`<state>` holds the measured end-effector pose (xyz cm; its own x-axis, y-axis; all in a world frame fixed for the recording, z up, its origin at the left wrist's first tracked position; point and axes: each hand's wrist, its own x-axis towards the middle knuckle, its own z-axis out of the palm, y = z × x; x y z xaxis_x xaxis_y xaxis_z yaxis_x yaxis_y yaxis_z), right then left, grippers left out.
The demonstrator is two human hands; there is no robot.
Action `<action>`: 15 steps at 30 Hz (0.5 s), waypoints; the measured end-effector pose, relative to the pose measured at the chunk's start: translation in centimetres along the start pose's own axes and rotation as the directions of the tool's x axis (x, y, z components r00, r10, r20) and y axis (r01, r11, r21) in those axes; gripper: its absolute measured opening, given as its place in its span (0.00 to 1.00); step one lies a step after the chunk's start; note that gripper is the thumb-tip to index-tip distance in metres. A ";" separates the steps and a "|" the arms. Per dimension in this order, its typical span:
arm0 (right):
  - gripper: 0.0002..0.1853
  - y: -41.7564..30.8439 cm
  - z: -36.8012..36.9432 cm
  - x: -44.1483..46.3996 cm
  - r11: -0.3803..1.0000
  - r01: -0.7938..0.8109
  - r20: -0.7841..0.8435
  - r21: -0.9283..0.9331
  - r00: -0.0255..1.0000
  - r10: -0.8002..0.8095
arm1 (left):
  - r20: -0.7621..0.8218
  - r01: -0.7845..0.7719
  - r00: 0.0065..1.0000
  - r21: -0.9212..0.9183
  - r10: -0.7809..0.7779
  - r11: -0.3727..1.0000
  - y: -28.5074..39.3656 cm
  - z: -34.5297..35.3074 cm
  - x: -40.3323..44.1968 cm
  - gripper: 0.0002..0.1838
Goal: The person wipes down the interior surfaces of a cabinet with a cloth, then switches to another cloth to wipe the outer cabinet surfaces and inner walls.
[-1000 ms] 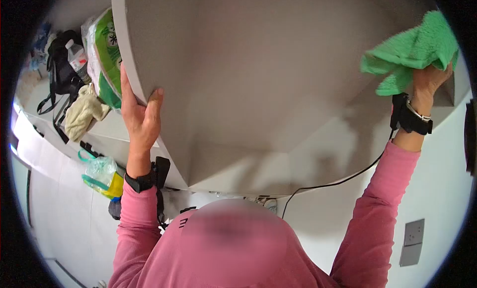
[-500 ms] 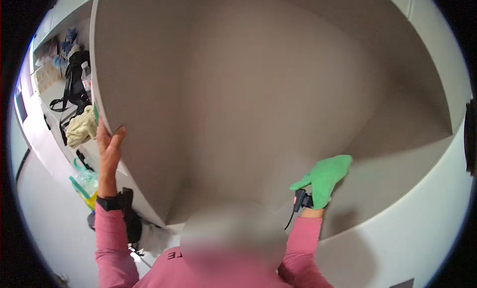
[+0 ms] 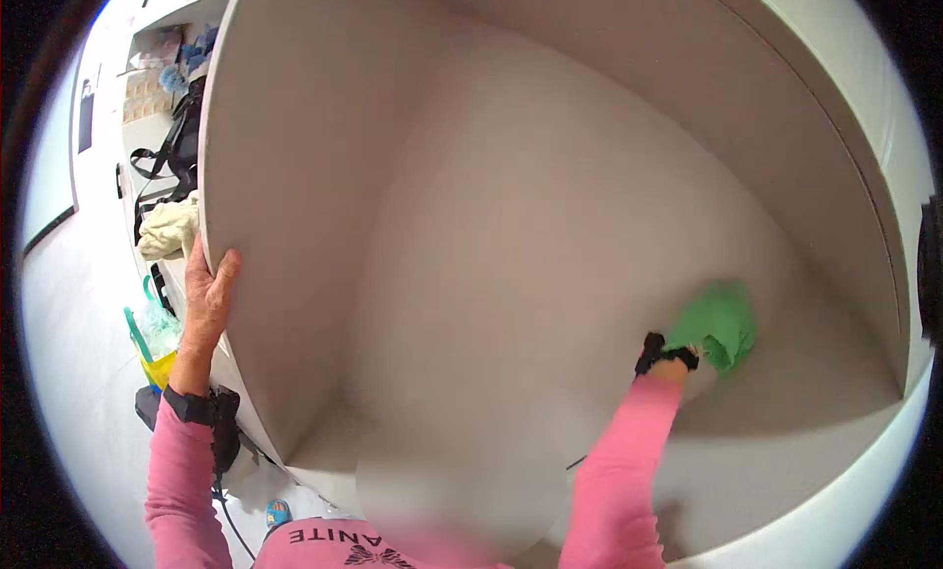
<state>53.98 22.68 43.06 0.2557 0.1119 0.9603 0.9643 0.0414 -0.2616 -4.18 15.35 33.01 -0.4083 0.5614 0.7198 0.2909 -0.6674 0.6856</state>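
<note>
My left hand [image 3: 210, 292] grips the front edge of the upright side panel [image 3: 218, 127] of a grey-beige cabinet, thumb on its inner face and fingers on the outer side. Inside the cabinet, my right hand [image 3: 699, 351] is covered by a green cloth [image 3: 722, 324] near the back wall [image 3: 550, 225], low on the right. The cloth is blurred by motion and hides the fingers. A black strap is on each wrist.
Left of the panel, shelves hold a black bag [image 3: 185, 147] and a cream cloth [image 3: 169, 227]. Below them are a clear and yellow plastic bag [image 3: 159, 343] and a dark bag [image 3: 224, 432]. A black cable hangs beside the left sleeve.
The green cloth and my right hand first came down and inward from the upper right, then moved right and deeper into the cabinet. My left hand slid lower on the panel edge. The view shifted.
</note>
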 end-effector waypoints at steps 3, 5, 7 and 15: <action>0.31 -5.0 5.4 2.5 0.997 0.061 -0.016 0.054 0.998 -0.060 | -0.046 -0.030 0.998 0.001 0.030 1.000 -1.0 0.1 -0.1 0.24; 0.32 -9.8 9.4 3.4 0.985 0.119 -0.024 0.124 0.993 -0.117 | -0.083 -0.032 0.996 -0.022 0.030 0.999 0.2 0.6 -0.1 0.23; 0.33 -15.2 13.2 2.9 0.956 0.172 -0.010 0.239 0.985 -0.175 | -0.064 -0.015 0.998 0.092 0.021 0.996 0.9 0.5 -0.2 0.23; 0.15 -18.3 11.2 -10.9 0.906 0.345 0.543 0.245 0.726 -0.423 | -0.019 0.057 0.998 0.092 -0.055 0.994 0.7 -0.2 -0.5 0.23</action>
<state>32.78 31.78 36.28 -0.2594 0.6024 0.7549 0.9451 0.3192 0.0700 -3.93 14.55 33.15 -0.4402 0.5878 0.6787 0.3459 -0.5865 0.7323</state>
